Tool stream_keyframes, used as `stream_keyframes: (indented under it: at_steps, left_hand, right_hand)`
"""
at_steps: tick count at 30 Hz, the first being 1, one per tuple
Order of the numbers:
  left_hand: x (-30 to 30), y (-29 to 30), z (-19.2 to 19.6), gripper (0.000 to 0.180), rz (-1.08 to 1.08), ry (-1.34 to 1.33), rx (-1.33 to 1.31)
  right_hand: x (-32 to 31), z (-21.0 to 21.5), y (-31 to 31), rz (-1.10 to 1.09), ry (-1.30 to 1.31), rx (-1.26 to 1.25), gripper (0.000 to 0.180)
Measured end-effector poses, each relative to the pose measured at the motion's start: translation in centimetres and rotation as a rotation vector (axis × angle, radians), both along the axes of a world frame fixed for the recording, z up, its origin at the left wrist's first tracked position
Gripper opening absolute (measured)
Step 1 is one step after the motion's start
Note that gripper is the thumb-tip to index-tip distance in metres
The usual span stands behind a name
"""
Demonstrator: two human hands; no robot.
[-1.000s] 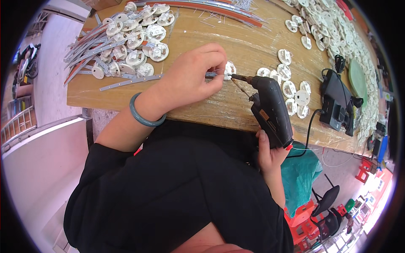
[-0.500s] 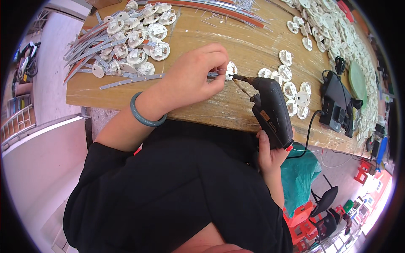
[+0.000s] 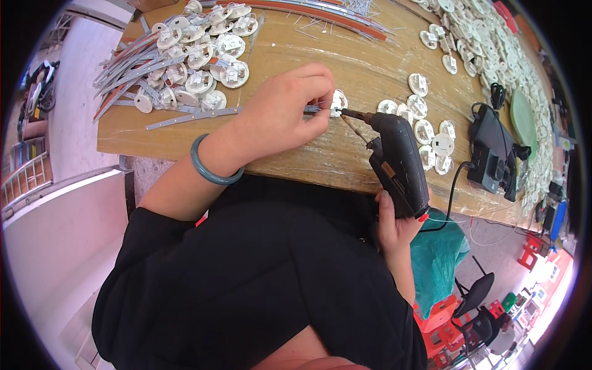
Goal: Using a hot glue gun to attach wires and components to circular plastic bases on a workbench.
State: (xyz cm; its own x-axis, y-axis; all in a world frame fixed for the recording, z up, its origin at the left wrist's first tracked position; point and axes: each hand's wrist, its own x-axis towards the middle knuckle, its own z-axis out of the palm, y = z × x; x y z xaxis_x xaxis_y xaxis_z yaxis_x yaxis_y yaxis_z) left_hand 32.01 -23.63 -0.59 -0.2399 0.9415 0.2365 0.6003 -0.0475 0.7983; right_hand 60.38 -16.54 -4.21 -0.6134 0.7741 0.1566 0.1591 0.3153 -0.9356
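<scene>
White disc (image 3: 339, 99): my landmark, on the table (image 3: 357, 61).
Left hand (image 3: 288, 110): just left of disc, fingertips pinched together on grey strip (image 3: 209, 114).
Right hand (image 3: 395, 227): closed round black soldering gun (image 3: 399, 157), right of disc; tip contact unclear.
Soldering: I'd keep strip steady, heat briefly.

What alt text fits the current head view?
A person's right hand holds a black pistol-shaped tool, its tip at a small white disc beside the left hand, which pinches a grey strip. More discs lie on the wooden table, those on the left piled with strips.
</scene>
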Motion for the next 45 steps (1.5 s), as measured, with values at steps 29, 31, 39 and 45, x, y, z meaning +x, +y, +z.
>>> stream_keyframes:
  at_steps: [29,31,39,45]
  left_hand:
    - [0.0,0.0,-0.1,0.008,0.003,0.036,0.001]
    - [0.0,0.0,0.0,0.008,0.004,0.039,-0.003]
    - [0.0,0.0,0.0,0.008,0.009,0.041,-0.01]
    - [0.0,0.0,0.0,0.008,-0.002,0.037,-0.007]
  right_hand:
    - [0.2,0.1,0.0,0.004,0.0,0.015,0.044]
    - [0.1,0.2,-0.1,-0.01,0.0,-0.028,0.043]
    - [0.0,0.5,0.0,-0.032,-0.026,-0.002,0.042]
    - [0.0,1.0,-0.2,-0.074,0.116,-0.282,0.04]
